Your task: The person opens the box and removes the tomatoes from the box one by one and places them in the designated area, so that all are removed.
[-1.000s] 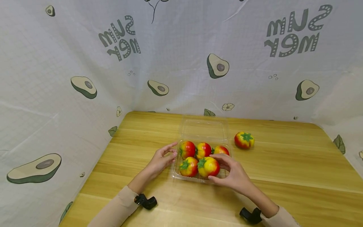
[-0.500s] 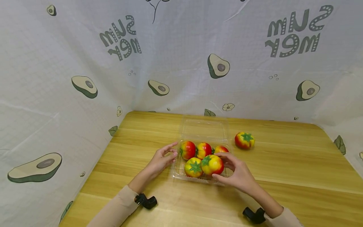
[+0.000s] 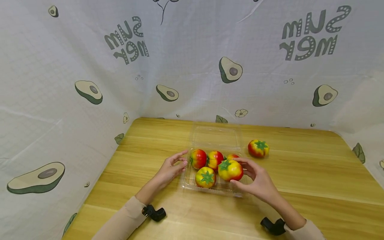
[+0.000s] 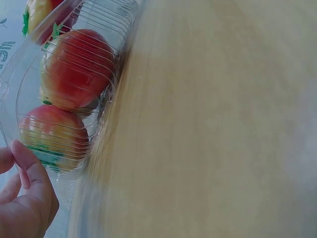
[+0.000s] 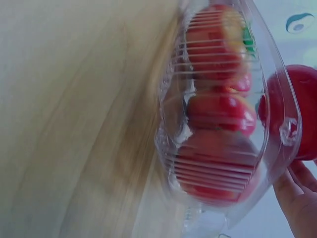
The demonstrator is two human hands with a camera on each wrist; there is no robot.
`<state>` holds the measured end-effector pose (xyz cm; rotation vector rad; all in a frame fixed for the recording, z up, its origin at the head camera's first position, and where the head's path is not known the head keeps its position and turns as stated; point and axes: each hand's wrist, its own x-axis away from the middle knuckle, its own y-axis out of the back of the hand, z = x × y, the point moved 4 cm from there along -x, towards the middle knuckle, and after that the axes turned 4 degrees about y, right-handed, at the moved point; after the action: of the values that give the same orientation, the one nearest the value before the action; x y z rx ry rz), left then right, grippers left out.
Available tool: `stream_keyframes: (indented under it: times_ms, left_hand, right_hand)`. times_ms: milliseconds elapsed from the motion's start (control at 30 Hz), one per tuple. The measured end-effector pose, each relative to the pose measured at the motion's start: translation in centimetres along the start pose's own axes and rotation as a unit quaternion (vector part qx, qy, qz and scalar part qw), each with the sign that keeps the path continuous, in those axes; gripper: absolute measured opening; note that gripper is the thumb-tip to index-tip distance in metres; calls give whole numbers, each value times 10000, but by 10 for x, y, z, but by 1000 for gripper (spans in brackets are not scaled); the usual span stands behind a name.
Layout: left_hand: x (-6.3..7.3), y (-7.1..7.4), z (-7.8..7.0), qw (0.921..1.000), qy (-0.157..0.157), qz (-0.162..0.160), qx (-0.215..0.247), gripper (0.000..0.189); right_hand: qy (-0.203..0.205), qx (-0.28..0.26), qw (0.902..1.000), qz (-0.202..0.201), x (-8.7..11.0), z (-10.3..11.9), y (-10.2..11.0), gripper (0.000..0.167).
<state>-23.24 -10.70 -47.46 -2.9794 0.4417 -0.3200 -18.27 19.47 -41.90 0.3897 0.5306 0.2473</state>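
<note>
My right hand (image 3: 257, 182) holds a glossy red-and-yellow tomato (image 3: 232, 171) with a green star-shaped top, fingers behind it and thumb in front. This tomato hangs over the right part of a clear plastic clamshell container (image 3: 210, 190), above its rim in the right wrist view. At the container's left rim, my left hand (image 3: 168, 170) pinches the edge between thumb and finger (image 4: 29, 163). Inside, one tomato (image 3: 205, 177) sits front left with its green top up. A back row holds a red tomato (image 3: 198, 158), a middle one (image 3: 215, 159) and a partly hidden one (image 3: 232, 156).
The container's transparent lid (image 3: 216, 136) lies folded back behind it. One more tomato (image 3: 258, 148) rests on the wooden table (image 3: 300, 166), right of the lid. A white curtain (image 3: 192, 66) printed with avocados hangs behind and along the sides.
My right hand has moved right and slightly up with its tomato. The front-left tomato has shifted right and rolled so its green top faces up. My left hand stays put.
</note>
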Motion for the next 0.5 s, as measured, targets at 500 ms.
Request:
stream_keyframes:
  times_ms: [500]
  left_hand:
    - [0, 0, 1, 10000, 56, -13, -50, 51]
  right_hand:
    - [42, -102, 9997, -231, 1, -1, 15, 64]
